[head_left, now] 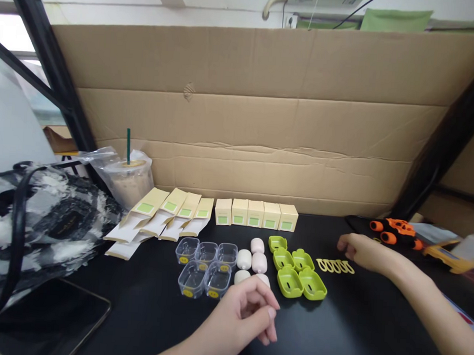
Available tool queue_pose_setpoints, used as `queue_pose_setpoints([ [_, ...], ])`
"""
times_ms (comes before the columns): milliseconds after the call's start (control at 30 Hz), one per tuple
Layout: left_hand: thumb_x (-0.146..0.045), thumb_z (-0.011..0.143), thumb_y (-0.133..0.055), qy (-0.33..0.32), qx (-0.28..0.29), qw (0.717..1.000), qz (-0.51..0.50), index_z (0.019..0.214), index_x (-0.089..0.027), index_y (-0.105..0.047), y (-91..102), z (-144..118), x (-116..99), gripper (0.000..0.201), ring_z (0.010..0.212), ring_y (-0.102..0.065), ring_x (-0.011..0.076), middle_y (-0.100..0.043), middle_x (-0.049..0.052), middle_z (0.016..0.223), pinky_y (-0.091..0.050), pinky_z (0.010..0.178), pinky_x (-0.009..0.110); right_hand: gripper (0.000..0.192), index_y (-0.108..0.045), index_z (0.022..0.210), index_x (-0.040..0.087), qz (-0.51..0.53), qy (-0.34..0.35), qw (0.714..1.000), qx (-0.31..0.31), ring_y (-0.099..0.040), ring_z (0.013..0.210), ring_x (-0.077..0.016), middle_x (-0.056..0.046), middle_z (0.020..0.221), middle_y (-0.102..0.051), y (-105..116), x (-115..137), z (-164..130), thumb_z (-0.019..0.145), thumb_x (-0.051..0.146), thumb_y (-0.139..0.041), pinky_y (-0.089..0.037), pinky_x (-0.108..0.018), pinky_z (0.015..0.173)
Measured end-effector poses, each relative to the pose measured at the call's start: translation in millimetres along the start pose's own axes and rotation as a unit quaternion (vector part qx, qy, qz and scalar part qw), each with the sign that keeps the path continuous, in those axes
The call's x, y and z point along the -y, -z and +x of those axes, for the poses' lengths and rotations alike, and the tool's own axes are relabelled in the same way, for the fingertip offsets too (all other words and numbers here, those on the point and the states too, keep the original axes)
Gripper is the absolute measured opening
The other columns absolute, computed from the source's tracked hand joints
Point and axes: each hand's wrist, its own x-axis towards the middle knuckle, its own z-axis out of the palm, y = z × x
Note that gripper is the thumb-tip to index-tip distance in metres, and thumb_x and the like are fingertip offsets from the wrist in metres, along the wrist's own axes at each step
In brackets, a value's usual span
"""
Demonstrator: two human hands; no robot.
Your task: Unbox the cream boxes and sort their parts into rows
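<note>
A tall cardboard wall [264,120] backs the black table [372,333], and a black-and-white patterned bag [39,225] lies at the left edge beside a bagged iced drink [128,179] with a green straw. Along the foot of the cardboard lie flattened cream cartons [159,216] and, next to them, a row of five folded small boxes [256,214] with green labels. In front of these sit five clear plastic trays [205,263], a cluster of pale pink oval pieces [252,260], four lime-green cases [298,268] and a short line of yellow rings [334,266].

The left hand [241,318] rests low on the table with its fingers loosely curled inward, holding nothing that shows, its fingertips just beside the nearest pink pieces. The right hand [362,252] lies flat and relaxed, fingers released, just beside the yellow rings without gripping them.

The likely risks: the curled left hand could nudge the pink pieces, which look rounded and apt to roll, and the right forearm, if it sweeps across, could scatter the light rings or knock the orange-handled tool [395,233] behind it
</note>
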Motion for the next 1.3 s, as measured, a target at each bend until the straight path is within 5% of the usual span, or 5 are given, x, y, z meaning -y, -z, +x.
queue_pose_setpoints([
  [300,-0.037,0.071,-0.066,0.003,0.004,1.000,0.009,0.076,-0.017,-0.049,1.8,2.9,6.1,0.027,0.047,-0.049,0.0069,-0.055,-0.004,0.053,-0.042,0.052,0.021,0.031,-0.054,0.119,0.019,0.001,0.185,0.969,-0.164,-0.057,0.105,-0.0226,-0.008,0.124,-0.055,18.4,82.7,49.9,0.091,0.031,-0.056,-0.049,-0.045,0.087],
  [533,-0.018,0.079,-0.054,-0.043,0.001,0.989,0.141,0.082,-0.016,-0.052,3.2,-2.8,5.2,0.004,0.056,-0.051,0.0085,-0.058,-0.002,0.061,-0.043,0.061,0.023,0.030,-0.055,0.118,0.017,0.035,0.232,0.954,-0.185,-0.060,0.099,-0.0214,-0.008,0.119,-0.058,5.8,79.1,69.3,0.091,0.031,-0.056,-0.051,-0.043,0.083],
  [700,-0.018,0.085,-0.047,-0.082,-0.008,0.970,0.227,0.086,-0.017,-0.054,1.8,-9.0,-3.2,0.007,0.068,-0.056,0.0127,-0.061,0.001,0.072,-0.045,0.070,0.027,0.030,-0.055,0.115,0.017,0.093,0.264,0.933,-0.228,-0.058,0.101,-0.0226,-0.008,0.118,-0.056,7.0,71.9,49.0,0.089,0.031,-0.058,-0.050,-0.044,0.083],
  [1000,-0.039,0.083,-0.059,-0.277,-0.127,0.844,0.442,0.133,-0.018,-0.030,7.0,4.3,-38.0,0.062,0.130,-0.033,0.0289,-0.039,0.016,0.136,-0.029,0.107,0.049,0.033,-0.046,0.112,0.026,0.210,0.358,0.886,-0.207,-0.053,0.106,-0.0217,-0.006,0.111,-0.050,34.6,111.1,-36.7,0.082,0.030,-0.060,-0.051,-0.036,0.086],
  [1300,-0.036,0.076,-0.070,-0.332,-0.048,0.811,0.480,0.128,-0.023,-0.040,28.3,13.2,-38.6,0.061,0.108,-0.057,0.0245,-0.059,0.009,0.119,-0.050,0.091,0.040,0.049,-0.035,0.124,0.031,0.272,0.396,0.864,-0.150,-0.050,0.113,-0.0227,-0.008,0.118,-0.046,-12.6,140.2,-70.6,0.082,0.013,-0.054,-0.049,-0.038,0.091],
])
